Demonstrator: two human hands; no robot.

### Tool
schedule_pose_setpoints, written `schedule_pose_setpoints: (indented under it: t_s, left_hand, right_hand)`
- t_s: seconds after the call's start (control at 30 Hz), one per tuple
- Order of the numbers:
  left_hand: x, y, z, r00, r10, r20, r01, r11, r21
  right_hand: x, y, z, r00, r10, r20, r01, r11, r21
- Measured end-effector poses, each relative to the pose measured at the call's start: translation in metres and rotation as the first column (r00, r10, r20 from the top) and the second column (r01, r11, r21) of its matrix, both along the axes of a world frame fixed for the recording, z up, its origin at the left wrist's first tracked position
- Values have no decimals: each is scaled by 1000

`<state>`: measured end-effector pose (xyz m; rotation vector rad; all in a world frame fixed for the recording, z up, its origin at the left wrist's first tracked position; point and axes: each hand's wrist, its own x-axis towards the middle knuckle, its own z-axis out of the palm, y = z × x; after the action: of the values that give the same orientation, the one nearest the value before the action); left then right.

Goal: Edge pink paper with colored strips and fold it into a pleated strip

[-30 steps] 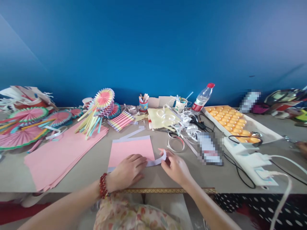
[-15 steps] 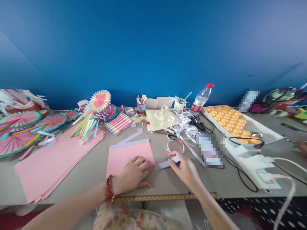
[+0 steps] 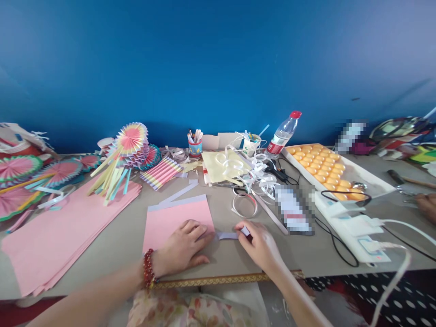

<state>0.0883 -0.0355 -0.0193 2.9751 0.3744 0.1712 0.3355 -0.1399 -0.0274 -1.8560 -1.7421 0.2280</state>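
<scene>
A pink sheet of paper [image 3: 177, 213] with a lilac strip along its far edge lies on the table before me. My left hand [image 3: 185, 245], wearing a red bead bracelet [image 3: 148, 269], rests flat on the sheet's near right part, fingers stretched toward the right edge. From beside those fingertips a lilac paper strip [image 3: 227, 236] runs rightward. Its far end is pinched between the thumb and fingers of my right hand [image 3: 260, 243]. The left end of the strip is hidden under or beside my left fingers. Another lilac strip [image 3: 177, 191] lies beyond the sheet.
Stacked pink sheets [image 3: 61, 231] and pleated paper fans [image 3: 132, 138] lie left. Curled white ribbons [image 3: 252, 175] and a bottle [image 3: 284, 134] stand behind. A power strip [image 3: 354, 231], a tray of orange domed pieces [image 3: 374, 179] and another person's hand [image 3: 427, 206] are right.
The view has shifted slightly, moving most things left. My right hand has lowered a little with the strip, which now lies more level. My left hand stays on the sheet.
</scene>
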Motion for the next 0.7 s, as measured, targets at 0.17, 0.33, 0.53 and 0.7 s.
schedule_pose_setpoints:
  t_s: [0.17, 0.33, 0.53, 0.7]
  left_hand:
    - [1, 0, 0, 1000, 6, -12, -6, 1000, 9]
    - [0, 0, -1, 999, 7, -32, -7, 1000, 1]
    - [0, 0, -3, 999, 7, -47, -7, 1000, 12]
    - [-1, 0, -3, 1000, 3, -27, -2, 1000, 18]
  right_hand:
    - [-1, -2, 0, 999, 31, -36, -30, 999, 35]
    - [-2, -3, 1, 999, 30, -44, -28, 999, 42]
    - [-3, -8, -2, 999, 17, -44, -16, 999, 33]
    - [-3, -12, -4, 1000, -2, -8, 2, 1000, 21]
